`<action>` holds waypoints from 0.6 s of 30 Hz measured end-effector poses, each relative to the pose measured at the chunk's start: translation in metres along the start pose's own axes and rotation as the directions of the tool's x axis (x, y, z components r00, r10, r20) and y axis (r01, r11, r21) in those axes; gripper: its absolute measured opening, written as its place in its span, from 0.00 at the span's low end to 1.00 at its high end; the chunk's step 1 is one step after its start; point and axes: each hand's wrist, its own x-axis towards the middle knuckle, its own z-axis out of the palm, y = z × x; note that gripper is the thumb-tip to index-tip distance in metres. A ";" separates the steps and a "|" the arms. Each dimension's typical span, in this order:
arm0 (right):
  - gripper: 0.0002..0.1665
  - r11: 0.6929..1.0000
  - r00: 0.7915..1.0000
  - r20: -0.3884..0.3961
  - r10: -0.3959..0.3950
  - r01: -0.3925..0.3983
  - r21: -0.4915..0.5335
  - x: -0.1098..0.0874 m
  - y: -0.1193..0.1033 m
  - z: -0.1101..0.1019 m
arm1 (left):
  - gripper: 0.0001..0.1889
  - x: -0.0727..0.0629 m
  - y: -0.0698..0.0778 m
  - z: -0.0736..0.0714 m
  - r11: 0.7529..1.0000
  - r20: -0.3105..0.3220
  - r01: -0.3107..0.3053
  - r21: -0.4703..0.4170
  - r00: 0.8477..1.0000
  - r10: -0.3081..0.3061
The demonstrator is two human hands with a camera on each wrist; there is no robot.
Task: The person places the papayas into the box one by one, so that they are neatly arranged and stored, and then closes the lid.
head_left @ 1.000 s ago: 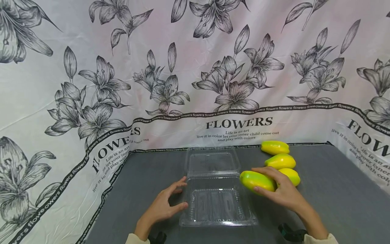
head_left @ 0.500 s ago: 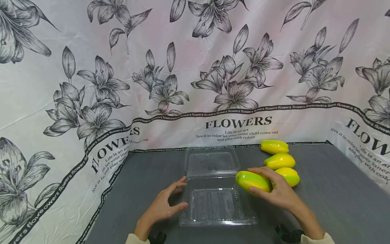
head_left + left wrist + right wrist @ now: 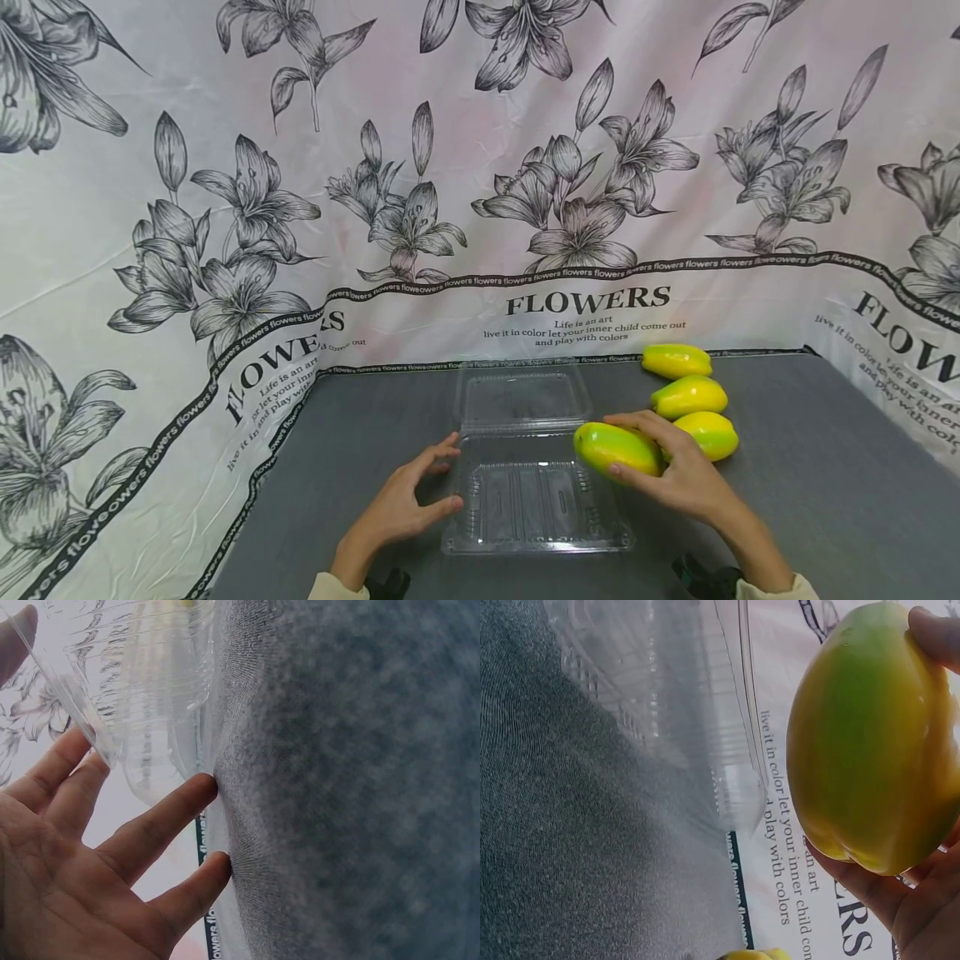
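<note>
My right hand [image 3: 686,471] grips a green-and-yellow papaya [image 3: 615,448] between thumb and fingers. The fruit is held up over the right side of a clear plastic clamshell box [image 3: 525,546]. In the right wrist view the papaya [image 3: 870,742] hangs apart from the box wall [image 3: 682,690]. My left hand [image 3: 397,508] lies at the box's left edge, its fingers spread. The left wrist view has some fingers [image 3: 161,829] touching the table and others at the clear rim [image 3: 79,724]. The box's lid [image 3: 522,400] is folded back, away from me.
Several more papayas stand in a row at right: one at the back [image 3: 677,362], one in the middle [image 3: 690,397] and one nearest [image 3: 708,435], partly behind my right hand. A grey cloth [image 3: 315,492] covers the table. A flower-printed curtain [image 3: 420,325] encloses the back and sides.
My right hand has carried the papaya a little to the left, from beside the box to over its right edge. My left hand and the box have stayed in place.
</note>
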 end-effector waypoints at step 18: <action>0.31 0.999 0.999 0.020 -0.039 0.039 0.027 0.002 -0.014 0.012 | 0.34 0.000 0.001 0.000 1.000 0.002 0.019 -0.002 1.000 -0.019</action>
